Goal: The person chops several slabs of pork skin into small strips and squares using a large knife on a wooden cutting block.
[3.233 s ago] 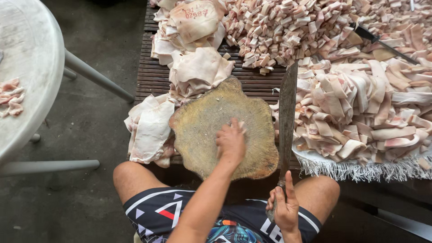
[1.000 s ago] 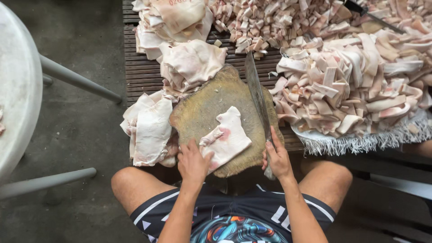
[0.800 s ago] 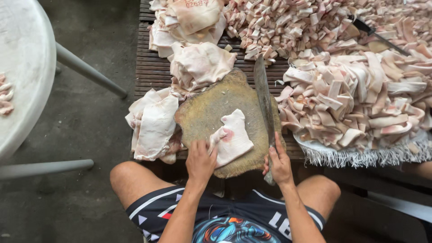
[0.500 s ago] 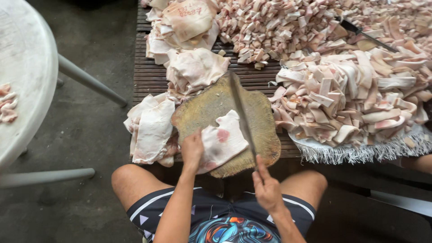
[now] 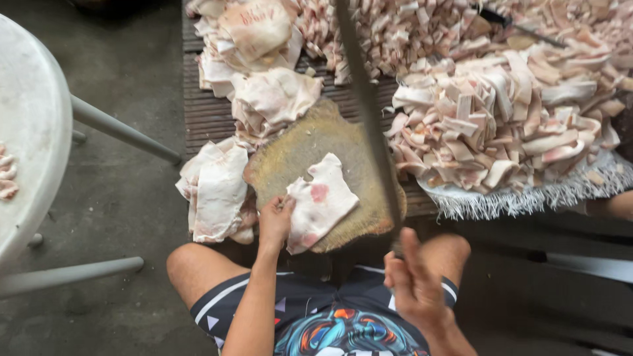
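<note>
Head camera—close, looking steeply down at lap.

Rough worn wooden chopping block (image 5: 310, 151) (matt, stained)

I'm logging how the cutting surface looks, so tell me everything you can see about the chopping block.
The chopping block is a thick, rough, roundish slab, yellow-brown with a worn, uneven rim, and looks like wood. It lies flat on a dark slatted platform, just ahead of the person's knees. One pale piece of pork skin lies on it, pinned at its near edge by the left hand. More skin pieces crowd its left and far edges. The raised knife blade crosses above it.
</note>
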